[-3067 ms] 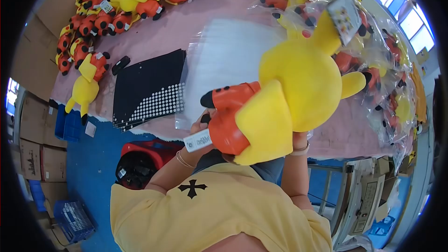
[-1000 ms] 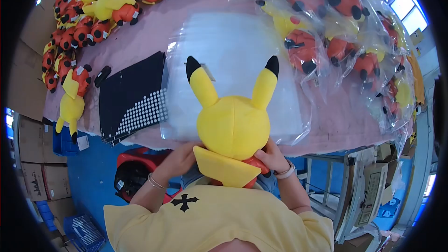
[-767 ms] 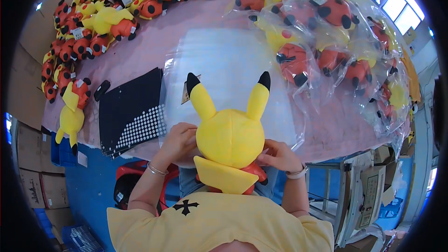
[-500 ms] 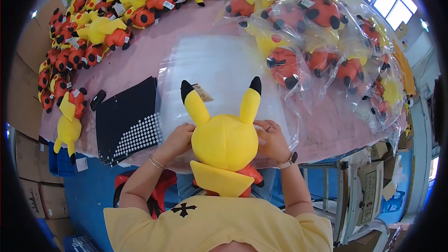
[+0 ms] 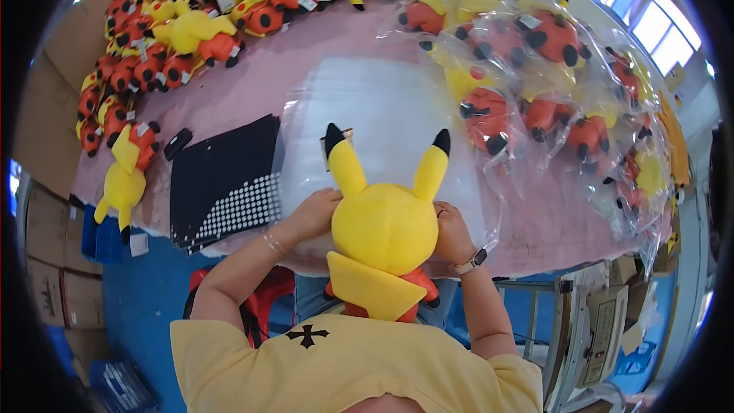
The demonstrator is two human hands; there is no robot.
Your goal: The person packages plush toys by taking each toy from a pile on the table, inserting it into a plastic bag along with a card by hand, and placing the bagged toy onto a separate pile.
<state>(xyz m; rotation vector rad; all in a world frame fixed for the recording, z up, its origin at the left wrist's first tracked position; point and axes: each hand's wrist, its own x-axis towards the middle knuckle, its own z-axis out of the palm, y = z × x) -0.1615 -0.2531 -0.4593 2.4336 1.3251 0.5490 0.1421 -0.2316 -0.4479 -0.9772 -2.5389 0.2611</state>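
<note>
A yellow Pikachu plush toy with black-tipped ears and a red outfit is upright against my body, its back towards me. My left hand is at the left of its head, fingers bent and partly hidden behind it. On the other side, my right hand has its fingers curled in close to the head. What the fingertips hold in front of the toy is hidden. Beyond the toy, a stack of clear plastic bags lies flat on the table. A small printed card shows behind the left ear.
Loose plush toys are heaped at the left and back of the pink-covered table. Bagged plush toys fill the right. Black sheets with white dots and a small black object lie left of the bags.
The view has shifted, so the table things appear further right. The right hand's fingers are more curled than before. The card now shows mostly behind the left ear.
</note>
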